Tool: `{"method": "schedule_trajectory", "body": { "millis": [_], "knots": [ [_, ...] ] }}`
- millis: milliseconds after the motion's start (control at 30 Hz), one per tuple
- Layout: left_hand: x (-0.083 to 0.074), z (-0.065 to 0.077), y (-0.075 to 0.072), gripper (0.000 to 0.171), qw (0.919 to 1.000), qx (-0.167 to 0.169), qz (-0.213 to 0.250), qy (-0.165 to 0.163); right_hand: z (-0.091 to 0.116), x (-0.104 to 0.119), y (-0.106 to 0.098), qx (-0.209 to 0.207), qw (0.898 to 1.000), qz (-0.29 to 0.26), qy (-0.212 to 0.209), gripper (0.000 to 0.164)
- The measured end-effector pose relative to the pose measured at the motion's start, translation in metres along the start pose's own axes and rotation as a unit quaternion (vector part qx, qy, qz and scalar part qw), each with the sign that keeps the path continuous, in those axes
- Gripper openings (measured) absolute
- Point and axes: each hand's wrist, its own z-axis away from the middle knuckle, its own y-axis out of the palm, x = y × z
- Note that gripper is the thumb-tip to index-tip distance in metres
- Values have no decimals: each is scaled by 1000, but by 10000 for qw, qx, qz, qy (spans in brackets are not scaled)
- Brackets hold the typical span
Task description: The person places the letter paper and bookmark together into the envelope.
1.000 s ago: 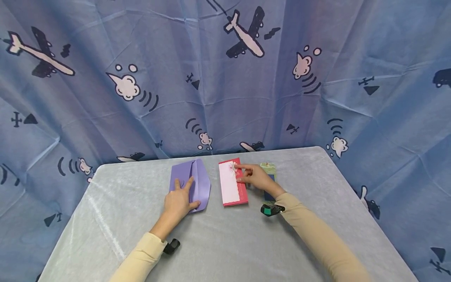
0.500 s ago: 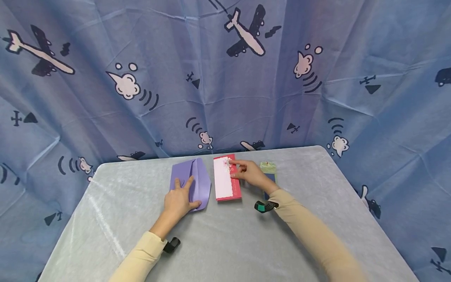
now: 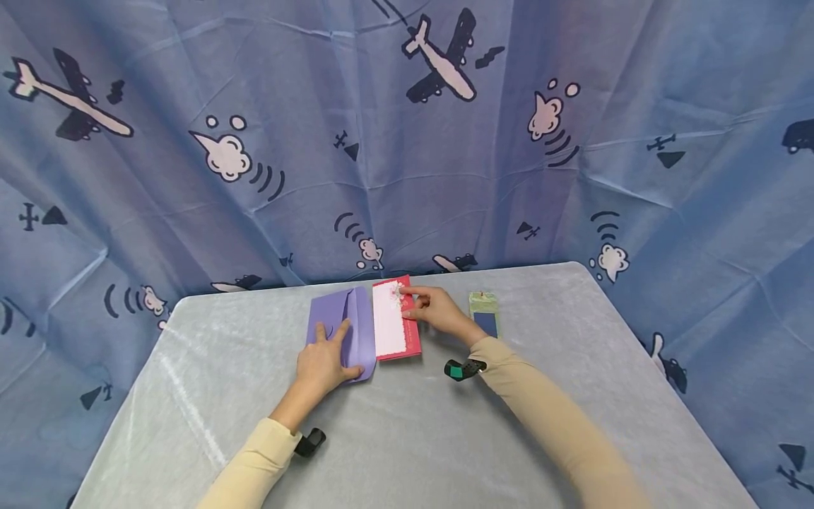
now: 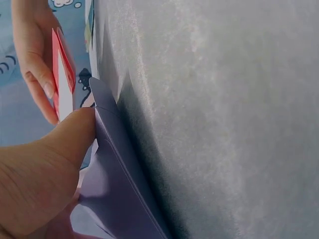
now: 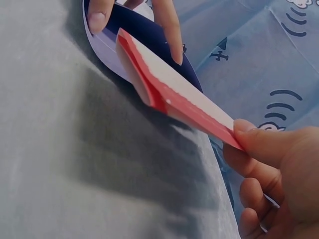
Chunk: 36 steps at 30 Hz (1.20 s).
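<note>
A purple envelope (image 3: 327, 309) lies at the back left of the table, its flap unfolded to the right. My left hand (image 3: 320, 363) rests on it with fingers spread, the thumb (image 4: 75, 132) pressing on the flap side. Between thumb and fingers my right hand (image 3: 442, 312) pinches the right edge of a red and pale pink greeting card (image 3: 388, 326) with a flower print. In the right wrist view the folded card (image 5: 174, 94) is tilted above the table, its far end over the envelope's flap (image 5: 107, 55).
A small green and blue card or packet (image 3: 485, 323) lies right of the right hand, partly hidden by the forearm. The table (image 3: 407, 438) has a grey cloth. Behind it hangs a blue curtain (image 3: 305, 141) printed with planes.
My right hand has carried the greeting card leftward until it overlaps the envelope's flap. The left hand and the envelope have stayed in place. More of the green and blue item shows.
</note>
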Motion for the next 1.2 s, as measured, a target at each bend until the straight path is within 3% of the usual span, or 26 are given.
{"method": "schedule_trajectory", "body": {
  "millis": [1200],
  "knots": [
    [0, -1, 0, 102, 9999, 137, -1, 44, -18, 10, 36, -34, 9999, 104, -69, 52]
  ]
}}
